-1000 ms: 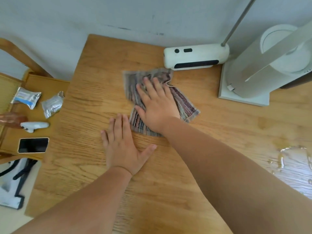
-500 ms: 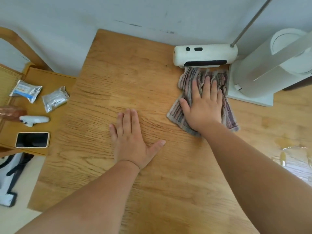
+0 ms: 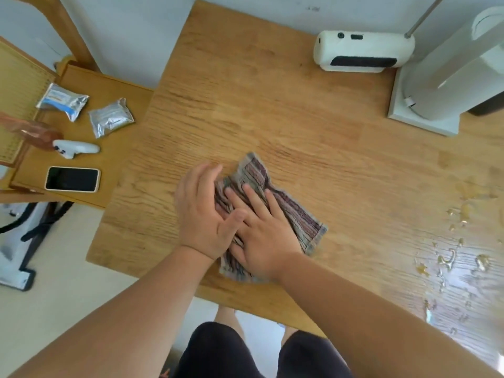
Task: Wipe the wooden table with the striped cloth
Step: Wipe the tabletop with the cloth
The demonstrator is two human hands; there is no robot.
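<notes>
Brown-grey, perhaps maroon, striped cloth (image 3: 289, 211); tan table (image 3: 272, 118)

Right hand (image 3: 268, 236) flat, fingers (image 3: 253, 197) spread; left hand (image 3: 200, 214) alongside, thumb overlapping right.

cloth (image 3: 286, 211) on table (image 3: 272, 110) near front edge, both hands on it, phone (image 3: 72, 179) on side table at left

Plain pale wall (image 3: 122, 36) behind, cream floor (image 3: 68, 309) underneath, low wooden stand (image 3: 103, 91) off to the left, soft even light.
</notes>
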